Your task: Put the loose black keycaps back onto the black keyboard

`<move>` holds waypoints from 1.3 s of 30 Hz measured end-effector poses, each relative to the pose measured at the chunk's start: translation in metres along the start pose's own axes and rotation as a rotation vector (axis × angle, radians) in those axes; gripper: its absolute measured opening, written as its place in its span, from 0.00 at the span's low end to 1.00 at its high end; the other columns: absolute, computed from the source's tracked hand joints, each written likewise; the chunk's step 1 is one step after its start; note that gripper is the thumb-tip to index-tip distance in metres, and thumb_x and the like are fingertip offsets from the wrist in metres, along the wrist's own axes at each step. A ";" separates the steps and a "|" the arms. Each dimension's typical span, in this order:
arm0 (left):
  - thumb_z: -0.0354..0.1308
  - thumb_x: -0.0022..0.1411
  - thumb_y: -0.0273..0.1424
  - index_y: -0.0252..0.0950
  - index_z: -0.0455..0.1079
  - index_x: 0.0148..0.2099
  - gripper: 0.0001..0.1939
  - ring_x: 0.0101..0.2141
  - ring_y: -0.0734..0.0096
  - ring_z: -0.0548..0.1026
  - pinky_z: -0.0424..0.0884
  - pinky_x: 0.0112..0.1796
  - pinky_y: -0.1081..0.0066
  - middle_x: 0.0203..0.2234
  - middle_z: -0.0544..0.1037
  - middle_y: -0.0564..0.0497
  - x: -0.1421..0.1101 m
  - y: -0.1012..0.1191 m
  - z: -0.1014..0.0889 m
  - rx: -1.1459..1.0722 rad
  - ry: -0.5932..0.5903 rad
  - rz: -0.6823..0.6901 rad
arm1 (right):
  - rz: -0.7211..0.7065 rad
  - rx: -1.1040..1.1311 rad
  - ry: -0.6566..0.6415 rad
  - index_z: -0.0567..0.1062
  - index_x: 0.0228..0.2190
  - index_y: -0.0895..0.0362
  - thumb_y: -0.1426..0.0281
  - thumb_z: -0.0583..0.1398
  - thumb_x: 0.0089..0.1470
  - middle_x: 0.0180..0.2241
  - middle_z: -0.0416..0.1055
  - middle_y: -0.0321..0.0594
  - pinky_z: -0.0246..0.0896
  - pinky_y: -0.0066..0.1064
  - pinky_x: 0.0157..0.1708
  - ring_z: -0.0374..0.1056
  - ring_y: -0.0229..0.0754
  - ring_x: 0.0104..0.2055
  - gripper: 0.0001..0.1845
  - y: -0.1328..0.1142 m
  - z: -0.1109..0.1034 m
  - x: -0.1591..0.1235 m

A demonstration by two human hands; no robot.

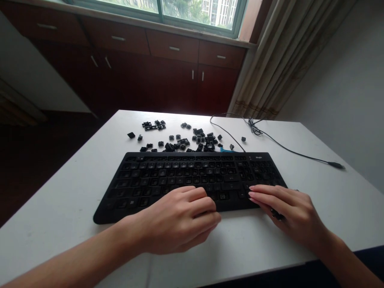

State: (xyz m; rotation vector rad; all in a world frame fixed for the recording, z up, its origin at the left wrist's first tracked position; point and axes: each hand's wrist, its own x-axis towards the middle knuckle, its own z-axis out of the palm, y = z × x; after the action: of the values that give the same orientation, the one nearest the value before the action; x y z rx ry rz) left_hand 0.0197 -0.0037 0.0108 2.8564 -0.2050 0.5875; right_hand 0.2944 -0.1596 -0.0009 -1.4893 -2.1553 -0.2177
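Note:
A black keyboard (180,206) lies on the white table, with many of its keycaps off and bare sockets showing. My left hand (183,220) rests over its front edge near the middle, fingers curled inward; whatever they may hold is hidden. Over the arrow-key area is my right hand (288,210), its fingertips together on the keys. A small black keycap (276,215) shows beneath that hand's fingers, against the palm. Behind the keyboard lie several loose black keycaps (169,147), some upside down.
A small blue tool (226,150) lies partly behind the keyboard's back edge. The keyboard cable (294,149) runs over the right side of the white table (72,172), bundled at the back, with its plug (336,165) near the right edge. Dark red cabinets (150,84) stand beyond.

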 end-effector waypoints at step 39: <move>0.53 0.68 0.26 0.34 0.73 0.46 0.08 0.32 0.67 0.69 0.66 0.32 0.65 0.34 0.76 0.47 -0.002 0.000 0.001 0.021 -0.020 0.016 | 0.382 1.151 0.218 0.55 0.15 0.55 0.65 0.55 0.66 0.12 0.47 0.30 0.40 0.30 0.15 0.44 0.32 0.14 0.29 -0.035 -0.008 0.084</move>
State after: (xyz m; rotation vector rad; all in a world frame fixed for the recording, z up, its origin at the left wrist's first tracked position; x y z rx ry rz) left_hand 0.0178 -0.0040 0.0094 2.8848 -0.2272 0.5676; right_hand 0.2418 -0.1066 0.0528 -1.0307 -1.3141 0.8173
